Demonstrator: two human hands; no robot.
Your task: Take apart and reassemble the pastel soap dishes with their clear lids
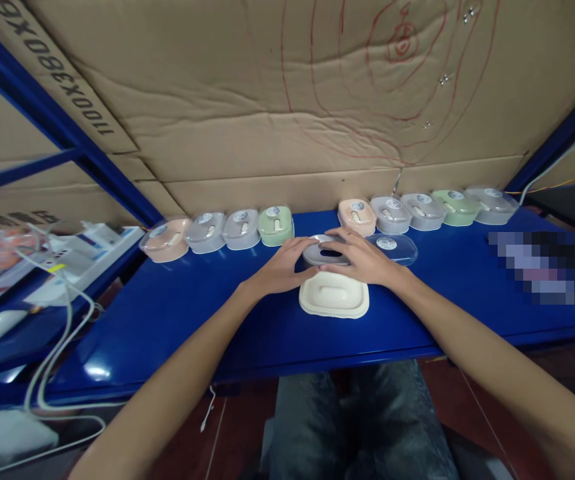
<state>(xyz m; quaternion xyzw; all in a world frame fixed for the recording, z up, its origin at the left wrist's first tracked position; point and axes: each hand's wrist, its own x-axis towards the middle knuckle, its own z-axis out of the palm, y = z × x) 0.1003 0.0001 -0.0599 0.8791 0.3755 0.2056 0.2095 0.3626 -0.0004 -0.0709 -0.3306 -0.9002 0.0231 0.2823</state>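
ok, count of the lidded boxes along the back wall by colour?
Pink: 2
Grey: 5
Green: 2
Total: 9
Not counted: the grey box in both hands (left, right), the cream piece and the clear lid.

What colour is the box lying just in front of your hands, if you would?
Cream box, head view.
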